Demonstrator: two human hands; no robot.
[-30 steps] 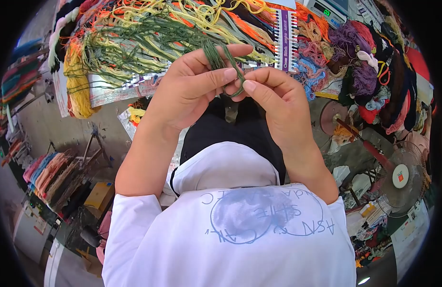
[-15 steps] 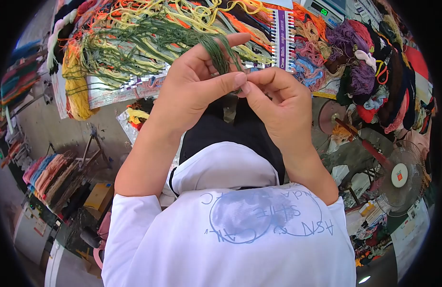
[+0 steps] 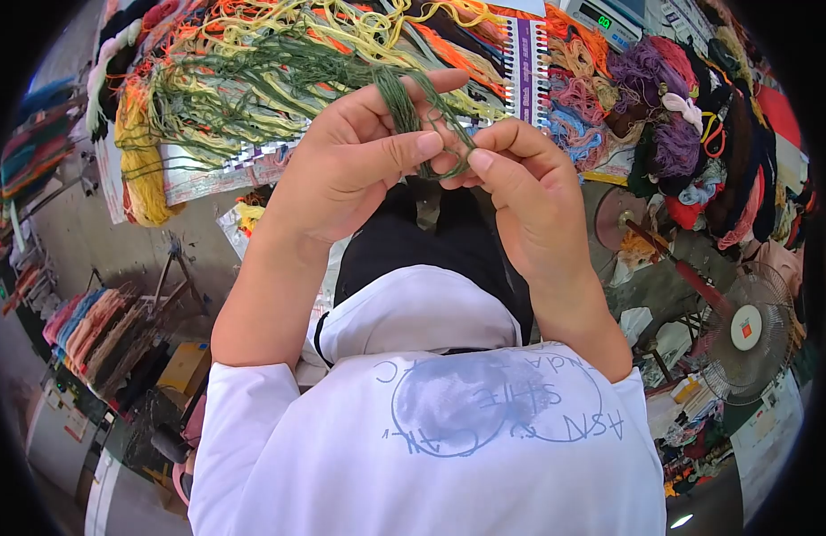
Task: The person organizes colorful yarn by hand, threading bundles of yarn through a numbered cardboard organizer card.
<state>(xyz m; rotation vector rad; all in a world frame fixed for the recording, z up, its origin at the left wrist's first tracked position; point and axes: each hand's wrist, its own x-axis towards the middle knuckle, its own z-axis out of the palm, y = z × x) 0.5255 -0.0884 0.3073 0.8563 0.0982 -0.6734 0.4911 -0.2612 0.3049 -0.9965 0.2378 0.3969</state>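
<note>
Dark green embroidery thread (image 3: 398, 100) is draped over the index finger of my left hand (image 3: 364, 147), and its thumb presses on the bundle. The long strands trail off to the left over the pile. My right hand (image 3: 529, 174) pinches a few strands at the loose end of the bundle between thumb and fingers, a little to the right of the left thumb. Beneath the green strands lie yellow skeins (image 3: 243, 40) and orange skeins (image 3: 457, 58). A white card with a purple stripe and holes along its edges (image 3: 525, 71) lies just beyond my hands.
Purple, red and black yarn heaps (image 3: 672, 107) cover the table's right side, near a digital scale (image 3: 605, 22). A standing fan (image 3: 745, 327) is at the lower right. Skeins hang on a rack (image 3: 96, 326) at the left. A yellow tassel of thread (image 3: 143, 170) hangs over the table edge.
My hands have moved slightly apart. The right fingers have drawn some green strands to the right, so a small loop now shows between the hands.
</note>
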